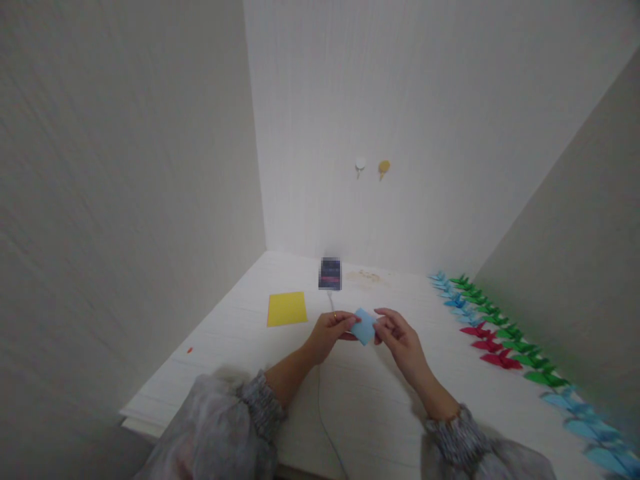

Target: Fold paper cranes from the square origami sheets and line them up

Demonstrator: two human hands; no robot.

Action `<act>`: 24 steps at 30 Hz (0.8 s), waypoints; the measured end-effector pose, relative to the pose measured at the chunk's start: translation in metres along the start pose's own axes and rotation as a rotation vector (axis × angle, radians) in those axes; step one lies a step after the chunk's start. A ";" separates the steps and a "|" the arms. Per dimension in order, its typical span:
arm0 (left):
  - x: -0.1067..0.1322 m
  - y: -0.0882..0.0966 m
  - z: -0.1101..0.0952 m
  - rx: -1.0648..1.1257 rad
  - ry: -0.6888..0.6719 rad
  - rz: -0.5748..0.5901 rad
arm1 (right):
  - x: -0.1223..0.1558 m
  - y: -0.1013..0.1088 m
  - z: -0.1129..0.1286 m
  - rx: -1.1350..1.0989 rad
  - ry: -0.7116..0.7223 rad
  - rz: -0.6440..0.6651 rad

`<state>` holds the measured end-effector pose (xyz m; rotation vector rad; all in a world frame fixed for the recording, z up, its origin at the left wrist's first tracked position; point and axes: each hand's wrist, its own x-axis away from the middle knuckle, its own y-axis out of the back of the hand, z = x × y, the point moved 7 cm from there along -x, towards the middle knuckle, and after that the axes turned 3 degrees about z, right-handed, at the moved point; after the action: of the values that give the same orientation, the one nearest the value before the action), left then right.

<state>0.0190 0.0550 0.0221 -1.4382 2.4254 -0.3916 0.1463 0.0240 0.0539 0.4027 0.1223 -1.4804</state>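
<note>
A small folded piece of light blue paper (365,327) is held up between my two hands, above the white table. My left hand (330,331) pinches its left edge, thumb on top and fingers beneath. At the right corner, my right hand (399,337) closes thumb and fingers on the paper, with the index finger raised a little. The paper shows a roughly diamond-shaped outline with a pointed lower end. A yellow square paper sheet (287,309) lies flat to the left of my hands.
A phone-like dark device (330,274), blurred, stands by the back wall with a cable (320,407) running toward me. Rows of folded paper cranes in green (520,347), red (500,360) and blue (583,410) line the right side. An orange scrap (189,350) lies left. Walls enclose three sides.
</note>
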 end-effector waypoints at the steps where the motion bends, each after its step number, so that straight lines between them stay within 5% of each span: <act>1: 0.000 0.001 0.000 0.022 0.003 -0.006 | 0.000 -0.002 0.001 -0.024 0.024 0.026; 10: 0.002 -0.007 -0.001 0.041 0.012 0.148 | -0.001 -0.002 0.000 0.127 0.013 0.114; 24: 0.002 -0.012 -0.001 -0.033 0.023 0.180 | -0.001 -0.005 -0.007 0.020 -0.132 0.103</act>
<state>0.0275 0.0472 0.0269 -1.2215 2.5648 -0.3293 0.1424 0.0270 0.0465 0.3217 -0.0183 -1.4030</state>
